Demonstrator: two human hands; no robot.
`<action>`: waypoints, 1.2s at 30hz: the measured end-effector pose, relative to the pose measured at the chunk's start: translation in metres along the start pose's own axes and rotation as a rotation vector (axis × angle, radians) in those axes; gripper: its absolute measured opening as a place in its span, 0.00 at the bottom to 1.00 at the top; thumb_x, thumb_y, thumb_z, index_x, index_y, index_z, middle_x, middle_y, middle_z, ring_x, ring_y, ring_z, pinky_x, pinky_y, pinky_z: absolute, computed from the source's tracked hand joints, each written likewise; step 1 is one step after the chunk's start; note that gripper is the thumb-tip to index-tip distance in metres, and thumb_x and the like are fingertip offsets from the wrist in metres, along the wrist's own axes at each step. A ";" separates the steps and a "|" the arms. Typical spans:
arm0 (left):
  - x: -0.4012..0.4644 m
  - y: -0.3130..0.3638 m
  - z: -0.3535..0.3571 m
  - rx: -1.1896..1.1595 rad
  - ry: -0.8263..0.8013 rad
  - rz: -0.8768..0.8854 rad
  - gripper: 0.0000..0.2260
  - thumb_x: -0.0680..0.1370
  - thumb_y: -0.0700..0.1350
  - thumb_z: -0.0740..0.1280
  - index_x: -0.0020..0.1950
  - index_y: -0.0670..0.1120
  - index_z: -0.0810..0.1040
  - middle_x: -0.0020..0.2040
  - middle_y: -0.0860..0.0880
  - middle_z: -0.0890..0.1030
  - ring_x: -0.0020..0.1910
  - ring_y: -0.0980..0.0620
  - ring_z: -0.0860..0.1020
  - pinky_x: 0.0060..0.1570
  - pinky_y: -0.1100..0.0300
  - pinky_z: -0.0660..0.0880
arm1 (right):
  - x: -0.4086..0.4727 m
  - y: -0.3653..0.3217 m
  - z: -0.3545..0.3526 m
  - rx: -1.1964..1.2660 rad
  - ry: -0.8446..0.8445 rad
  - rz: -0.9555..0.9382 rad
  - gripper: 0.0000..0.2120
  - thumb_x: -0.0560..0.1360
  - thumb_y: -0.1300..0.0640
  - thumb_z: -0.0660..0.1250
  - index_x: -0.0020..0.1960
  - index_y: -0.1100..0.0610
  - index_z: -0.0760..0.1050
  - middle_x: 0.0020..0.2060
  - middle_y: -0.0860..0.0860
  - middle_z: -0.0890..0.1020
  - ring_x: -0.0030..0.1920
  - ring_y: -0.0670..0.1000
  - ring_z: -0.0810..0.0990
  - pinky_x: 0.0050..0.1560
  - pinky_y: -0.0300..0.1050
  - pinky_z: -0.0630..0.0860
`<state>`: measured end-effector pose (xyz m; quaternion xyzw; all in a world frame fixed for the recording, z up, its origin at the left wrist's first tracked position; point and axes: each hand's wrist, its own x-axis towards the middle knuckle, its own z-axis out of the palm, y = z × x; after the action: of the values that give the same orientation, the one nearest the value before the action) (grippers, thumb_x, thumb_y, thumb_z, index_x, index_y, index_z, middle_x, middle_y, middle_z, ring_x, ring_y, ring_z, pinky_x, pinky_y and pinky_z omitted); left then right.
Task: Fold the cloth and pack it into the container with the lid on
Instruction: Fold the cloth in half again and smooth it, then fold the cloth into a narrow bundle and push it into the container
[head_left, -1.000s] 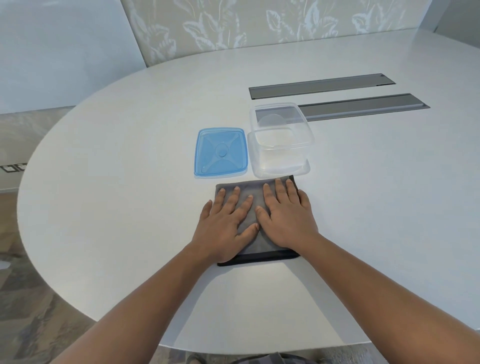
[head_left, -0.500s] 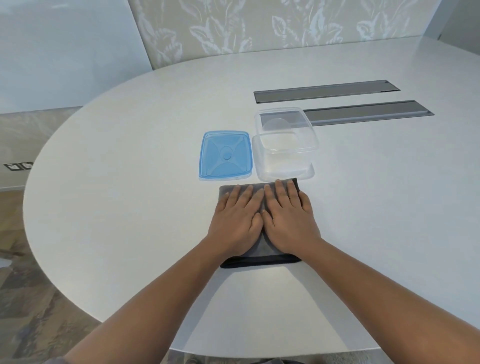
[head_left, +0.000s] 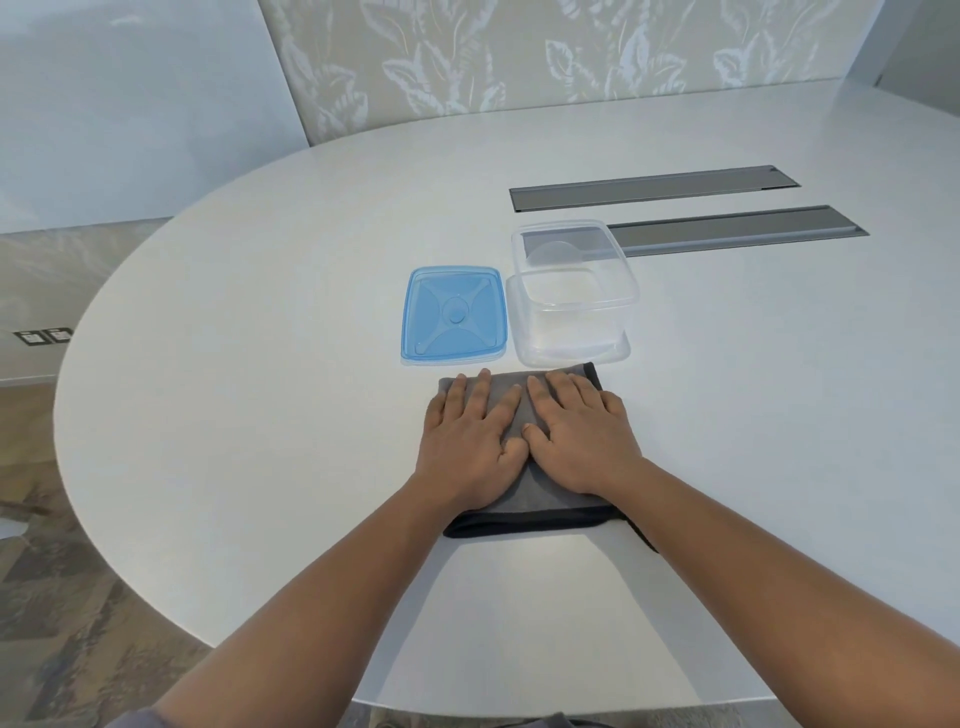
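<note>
A folded grey cloth (head_left: 524, 501) with a dark hem lies flat on the white table (head_left: 260, 415), just in front of the container. My left hand (head_left: 470, 441) and my right hand (head_left: 579, 436) rest palm-down on it side by side, fingers stretched forward, pressing it flat and gripping nothing. The clear square plastic container (head_left: 571, 301) stands open and empty right behind the cloth. Its blue lid (head_left: 454, 314) lies flat on the table to the container's left.
Two long grey recessed panels (head_left: 654, 188) (head_left: 737, 231) are set into the table behind the container. The table's curved edge runs along the left and near side, with floor below. A patterned wall stands at the back.
Both hands have slid forward along the cloth towards the container, flattening it. The left fingers have closed up from a spread position.
</note>
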<state>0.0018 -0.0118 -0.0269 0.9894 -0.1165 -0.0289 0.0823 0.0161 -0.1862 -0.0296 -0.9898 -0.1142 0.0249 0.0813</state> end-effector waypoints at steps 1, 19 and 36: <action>-0.001 0.000 0.000 0.004 -0.003 -0.027 0.36 0.75 0.64 0.40 0.84 0.59 0.49 0.86 0.48 0.47 0.83 0.43 0.43 0.79 0.41 0.41 | -0.001 -0.001 0.001 0.003 0.012 0.010 0.34 0.79 0.37 0.45 0.83 0.47 0.49 0.83 0.51 0.53 0.81 0.53 0.49 0.76 0.55 0.48; -0.028 0.005 0.011 -0.008 0.023 -0.013 0.32 0.80 0.64 0.43 0.84 0.60 0.45 0.86 0.51 0.44 0.83 0.43 0.40 0.79 0.44 0.41 | -0.016 0.000 -0.002 0.088 0.224 -0.108 0.29 0.78 0.46 0.51 0.76 0.54 0.71 0.77 0.51 0.71 0.79 0.51 0.62 0.76 0.48 0.51; -0.029 -0.012 -0.013 -0.711 0.131 -0.264 0.29 0.81 0.53 0.66 0.82 0.54 0.62 0.84 0.49 0.56 0.82 0.49 0.57 0.80 0.52 0.55 | -0.027 -0.002 -0.020 0.439 0.250 -0.044 0.29 0.83 0.51 0.53 0.82 0.57 0.56 0.82 0.52 0.58 0.81 0.48 0.53 0.79 0.41 0.49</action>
<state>-0.0226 0.0080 -0.0154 0.9053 0.0346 -0.0146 0.4231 -0.0091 -0.1933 -0.0085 -0.9412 -0.1167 -0.0752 0.3081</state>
